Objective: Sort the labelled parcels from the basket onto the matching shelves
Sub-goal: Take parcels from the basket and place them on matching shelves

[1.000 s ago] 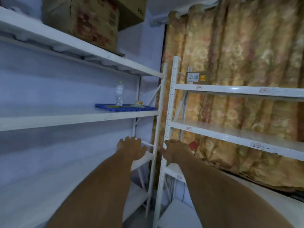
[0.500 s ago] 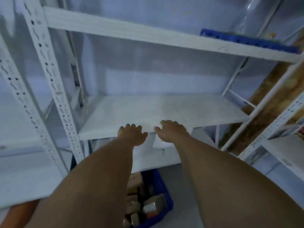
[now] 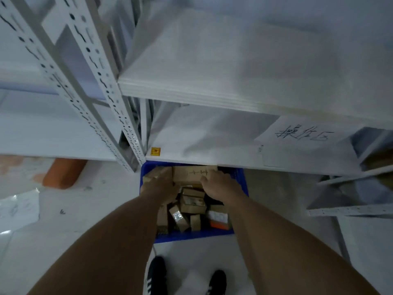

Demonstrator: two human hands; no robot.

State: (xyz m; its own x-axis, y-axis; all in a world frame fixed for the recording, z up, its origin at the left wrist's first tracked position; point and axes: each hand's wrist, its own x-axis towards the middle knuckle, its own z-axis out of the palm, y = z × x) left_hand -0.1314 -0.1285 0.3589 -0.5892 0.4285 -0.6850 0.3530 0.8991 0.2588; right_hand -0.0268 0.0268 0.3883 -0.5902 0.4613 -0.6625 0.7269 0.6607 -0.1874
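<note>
Pale floor (image 3: 74, 209) carries the blue basket (image 3: 191, 236), an orange cylinder (image 3: 61, 173) and loose paper (image 3: 19, 207)

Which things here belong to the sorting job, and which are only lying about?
For the job: blue basket, small parcels in it, labelled box, left hand, right hand, shelf.
Lying about: orange thing and pale sheet on the floor.

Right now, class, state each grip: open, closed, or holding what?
Left grip: at the left edge of the labelled parcel in the blue basket; cannot be told.
Right grip: on the parcel's right edge; cannot be told.
</note>
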